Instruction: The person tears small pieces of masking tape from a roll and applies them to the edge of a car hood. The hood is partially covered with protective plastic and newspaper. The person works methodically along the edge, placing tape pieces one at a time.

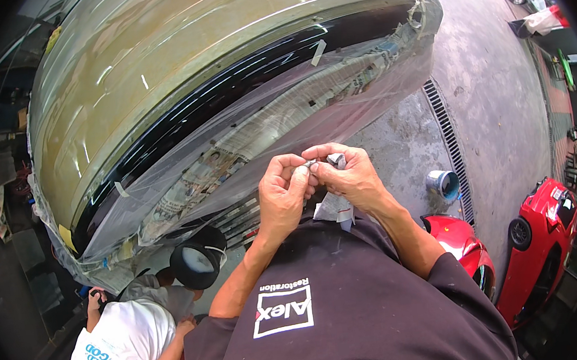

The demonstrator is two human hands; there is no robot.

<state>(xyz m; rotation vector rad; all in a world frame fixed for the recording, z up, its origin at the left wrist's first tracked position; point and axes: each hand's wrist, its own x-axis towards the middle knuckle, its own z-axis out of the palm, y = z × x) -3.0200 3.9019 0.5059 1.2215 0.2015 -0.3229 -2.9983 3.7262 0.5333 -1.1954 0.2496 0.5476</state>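
Both hands raised together at chest height, over dark shirt [357, 312]. Left hand [282, 198] curled, fingertips pinching small grey piece [335, 159]; right hand [352, 174] closed round same piece, thumb and forefinger working its edge. Judged step: peeling or folding piece, likely tape or abrasive paper. Calls for fine fingertip grip. Plastic-masked car panel [225, 103] just ahead; crouching co-worker [143, 326] lower left.
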